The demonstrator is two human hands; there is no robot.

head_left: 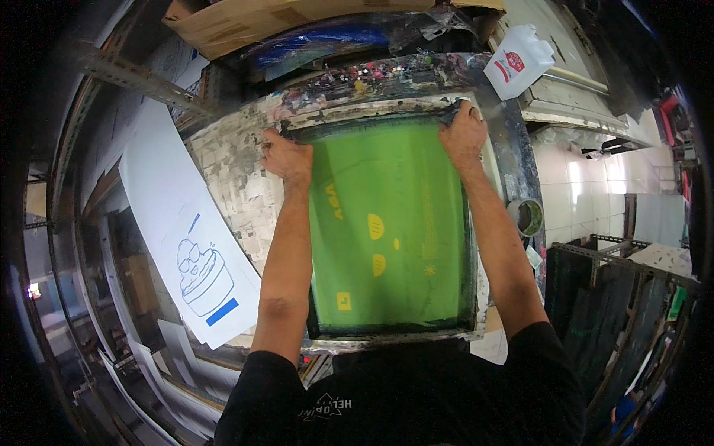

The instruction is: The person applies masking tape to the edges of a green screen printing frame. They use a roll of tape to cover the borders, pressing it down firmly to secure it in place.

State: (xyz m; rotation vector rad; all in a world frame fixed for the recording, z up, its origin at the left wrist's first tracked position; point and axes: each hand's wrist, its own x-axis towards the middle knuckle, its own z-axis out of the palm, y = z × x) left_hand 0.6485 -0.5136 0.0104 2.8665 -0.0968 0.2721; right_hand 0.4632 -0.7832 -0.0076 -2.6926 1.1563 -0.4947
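A screen-printing frame [480, 297] lies flat on the work table in front of me, its mesh coated green [387, 186] with several yellow design shapes. Both my arms reach over it to its far corners. My left hand [288, 156] is closed round the far left corner, with the thumb side toward the mesh. At the far right corner my right hand [462, 137] grips the frame beside a dark, ink-stained piece. The undersides of both grips are hidden.
To the left rests a white sheet [201, 267] with a blue line drawing. A roll of tape [526, 217] sits right of the frame. Beyond it stands a white plastic jug [519, 62]. A cardboard box [245, 30] spans the back, and a metal rack [617, 297] stands at right.
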